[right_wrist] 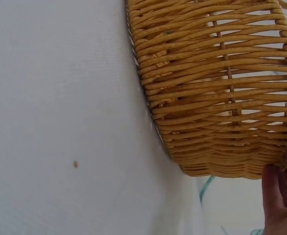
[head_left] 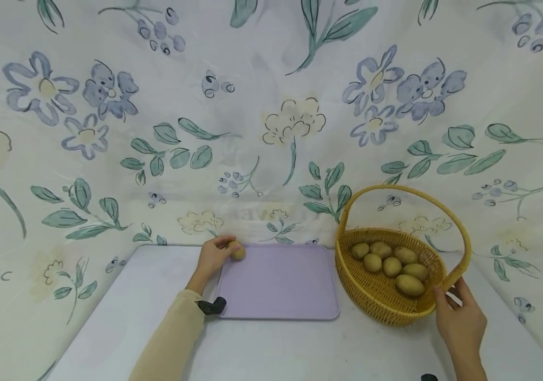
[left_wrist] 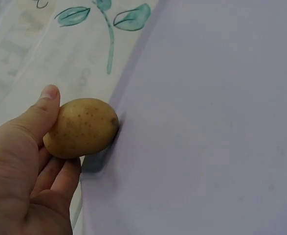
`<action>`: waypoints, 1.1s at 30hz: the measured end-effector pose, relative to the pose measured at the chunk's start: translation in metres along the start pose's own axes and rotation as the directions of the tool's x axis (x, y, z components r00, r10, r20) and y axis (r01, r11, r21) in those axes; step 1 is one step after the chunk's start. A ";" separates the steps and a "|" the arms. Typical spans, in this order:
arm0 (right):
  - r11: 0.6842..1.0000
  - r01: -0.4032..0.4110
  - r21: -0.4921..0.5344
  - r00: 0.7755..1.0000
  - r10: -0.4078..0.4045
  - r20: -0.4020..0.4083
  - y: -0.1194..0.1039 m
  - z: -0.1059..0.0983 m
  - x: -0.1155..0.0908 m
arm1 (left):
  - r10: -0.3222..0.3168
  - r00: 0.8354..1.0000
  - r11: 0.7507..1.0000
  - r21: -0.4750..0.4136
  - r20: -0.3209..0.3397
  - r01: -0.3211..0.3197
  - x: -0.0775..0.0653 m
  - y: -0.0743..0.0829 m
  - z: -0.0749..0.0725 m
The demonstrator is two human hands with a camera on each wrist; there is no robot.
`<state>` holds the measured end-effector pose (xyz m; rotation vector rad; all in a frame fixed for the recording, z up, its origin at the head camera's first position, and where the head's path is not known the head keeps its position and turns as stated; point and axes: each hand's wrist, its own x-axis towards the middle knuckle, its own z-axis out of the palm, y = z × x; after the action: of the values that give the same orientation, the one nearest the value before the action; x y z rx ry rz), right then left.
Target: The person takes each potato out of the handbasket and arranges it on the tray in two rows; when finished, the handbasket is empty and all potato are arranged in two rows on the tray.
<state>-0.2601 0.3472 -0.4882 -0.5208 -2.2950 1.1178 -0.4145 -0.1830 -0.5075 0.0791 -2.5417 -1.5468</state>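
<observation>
A potato is pinched by the left hand at the far left corner of a lilac tray. To the right, a wicker basket of potatoes is gripped at its near right rim by the right hand.

Your right hand, partly out of frame, holds the woven basket at its rim. Basket lies near the white desk's edge; patterned cloth shows beyond that edge. Brown speck on the desk, apart from the basket.
</observation>
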 end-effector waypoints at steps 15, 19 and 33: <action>0.999 0.034 0.036 0.999 -0.034 -0.002 0.005 0.001 -0.004 | 0.049 0.998 0.998 0.041 -0.027 -0.048 -0.004 -0.006 -0.002; 0.997 0.033 0.066 0.999 -0.031 -0.034 0.005 0.001 -0.005 | 0.057 0.998 0.997 0.046 -0.021 -0.056 -0.003 -0.006 -0.002; 0.990 0.029 0.139 0.990 -0.010 -0.141 0.000 0.011 -0.005 | 0.052 0.999 0.996 0.077 -0.006 -0.052 -0.002 -0.003 -0.007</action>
<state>-0.2628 0.3382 -0.4951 -0.5042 -2.0800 1.1848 -0.4113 -0.1900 -0.5071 0.0282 -2.5754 -1.4274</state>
